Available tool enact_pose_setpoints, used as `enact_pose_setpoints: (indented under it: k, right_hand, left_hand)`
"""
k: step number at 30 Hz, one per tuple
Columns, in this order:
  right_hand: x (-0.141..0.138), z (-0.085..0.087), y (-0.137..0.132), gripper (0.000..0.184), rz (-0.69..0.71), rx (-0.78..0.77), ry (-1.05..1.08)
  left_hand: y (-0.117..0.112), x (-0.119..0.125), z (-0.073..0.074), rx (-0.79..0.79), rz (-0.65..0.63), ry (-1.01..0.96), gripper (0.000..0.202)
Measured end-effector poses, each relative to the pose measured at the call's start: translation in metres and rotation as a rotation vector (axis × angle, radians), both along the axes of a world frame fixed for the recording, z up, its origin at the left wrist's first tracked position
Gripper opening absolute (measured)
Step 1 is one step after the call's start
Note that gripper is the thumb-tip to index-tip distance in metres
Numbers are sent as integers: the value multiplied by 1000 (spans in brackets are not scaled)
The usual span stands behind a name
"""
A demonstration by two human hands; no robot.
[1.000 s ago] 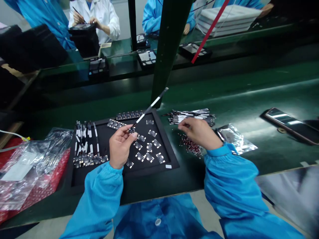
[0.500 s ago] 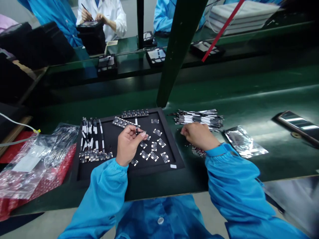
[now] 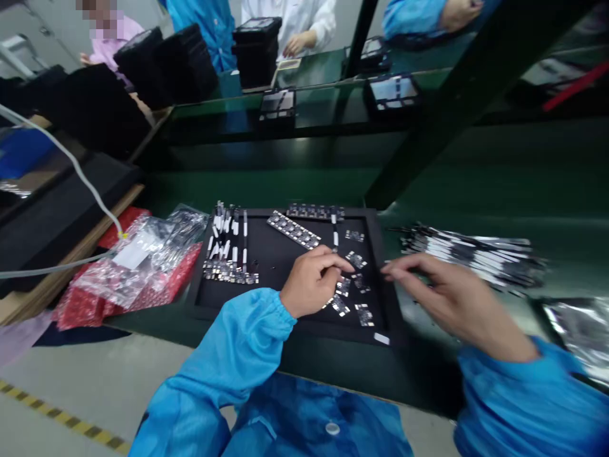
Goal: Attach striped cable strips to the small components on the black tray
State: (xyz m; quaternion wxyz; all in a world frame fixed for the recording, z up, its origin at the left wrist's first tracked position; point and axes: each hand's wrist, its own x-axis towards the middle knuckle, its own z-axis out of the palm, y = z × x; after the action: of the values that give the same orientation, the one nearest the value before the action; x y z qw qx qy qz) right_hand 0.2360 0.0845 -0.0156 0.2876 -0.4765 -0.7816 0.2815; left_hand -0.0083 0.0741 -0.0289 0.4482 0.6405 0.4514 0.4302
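My left hand (image 3: 314, 284) is over the black tray (image 3: 266, 304), its thumb and bent fingers closed on a thin black-and-white flex cable (image 3: 335, 235). The cable's lower end is hidden by the fingers. Several small circuit boards (image 3: 365, 315) lie loose in the tray around that hand. At the tray's right rim, my right hand (image 3: 442, 301) has thumb and forefinger pinched together; what is between the tips is too small to make out. Beyond it lies a pile of flex cables (image 3: 469, 254).
Joined board strips (image 3: 292, 228) and a group of boards with cables (image 3: 228, 273) occupy the tray. Left are red bubble wrap and clear bags (image 3: 137, 260). A green post (image 3: 428, 127) rises behind the tray. A silver bag (image 3: 580, 330) lies right. Co-workers sit across the bench.
The view has swung left, so the bench appears further right. My right hand has come from beside the cable pile to the tray's right rim. My left hand has shifted right over the tray.
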Motion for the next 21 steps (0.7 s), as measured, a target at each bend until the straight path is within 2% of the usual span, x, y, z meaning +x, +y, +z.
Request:
enact_pose_setpoints:
  k: [4, 12, 17, 21]
  right_hand:
    - [-31, 4, -3, 15, 124, -43, 67]
    - [-34, -1, 1, 11, 182, -93, 104]
    - [-40, -4, 1, 6, 189, -90, 173]
    - [-47, -7, 2, 2, 127, 2, 258]
  left_hand:
    - [3, 0, 4, -84, 4, -40, 19]
    - [5, 0, 16, -46, -41, 107, 13]
    - [6, -1, 16, 12, -48, 179, 15]
    - [10, -2, 15, 47, -40, 166, 15]
